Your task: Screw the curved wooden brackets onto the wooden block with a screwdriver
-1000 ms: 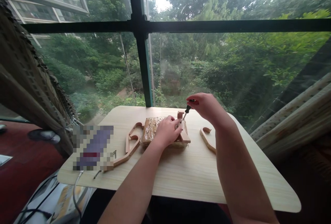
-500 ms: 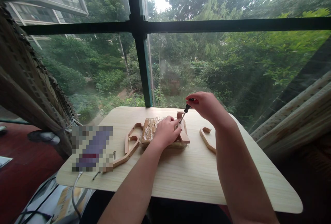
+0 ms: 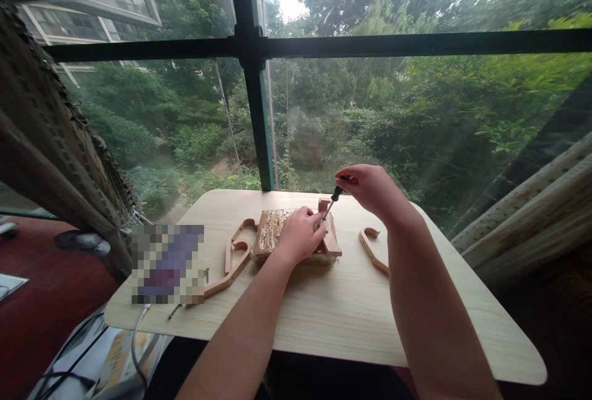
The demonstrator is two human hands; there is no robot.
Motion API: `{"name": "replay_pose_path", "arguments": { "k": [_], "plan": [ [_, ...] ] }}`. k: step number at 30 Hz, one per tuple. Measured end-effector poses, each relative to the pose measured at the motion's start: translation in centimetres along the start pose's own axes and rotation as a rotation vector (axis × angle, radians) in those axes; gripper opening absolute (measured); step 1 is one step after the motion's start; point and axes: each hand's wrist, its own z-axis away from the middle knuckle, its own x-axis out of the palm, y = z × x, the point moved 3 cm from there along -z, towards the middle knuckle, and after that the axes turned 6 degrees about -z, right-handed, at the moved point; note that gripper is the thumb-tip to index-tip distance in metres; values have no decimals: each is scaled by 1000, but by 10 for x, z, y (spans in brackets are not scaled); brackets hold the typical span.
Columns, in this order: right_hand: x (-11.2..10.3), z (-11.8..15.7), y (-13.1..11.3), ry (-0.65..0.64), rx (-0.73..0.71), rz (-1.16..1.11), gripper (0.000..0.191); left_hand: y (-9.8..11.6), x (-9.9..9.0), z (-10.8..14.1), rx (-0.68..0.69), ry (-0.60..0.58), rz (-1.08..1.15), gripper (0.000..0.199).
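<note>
My right hand [image 3: 363,183] grips the black handle of a screwdriver [image 3: 337,194], whose shaft slants down to the left toward a light wooden piece [image 3: 331,244]. That piece lies on a brown block with a shiny, wrinkled wrapping [image 3: 268,232]. My left hand [image 3: 301,235] rests on the block from the left, its fingertips closed at the wooden piece beside the screwdriver's tip. What those fingertips pinch is too small to make out.
Curved wooden pieces [image 3: 231,273] lie left of the block, and another [image 3: 370,249] lies right of it. Near the left edge of the table [image 3: 342,326] are a bolt [image 3: 174,311] and a blurred-out object with a cable [image 3: 134,344]. A window stands behind.
The whole view has shifted slightly, moving the scene a little to the right. Both hands keep nearly the same place relative to the block and screwdriver.
</note>
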Motion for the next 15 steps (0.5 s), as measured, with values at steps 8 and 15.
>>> {"name": "replay_pose_path", "arguments": {
  "k": [8, 15],
  "plan": [
    [5, -1, 2, 15, -7, 12, 19, 2, -2, 0, 12, -17, -35, 36],
    [6, -4, 7, 18, 24, 63, 23, 1, -1, 0, 4, -18, -41, 38]
  ]
}}
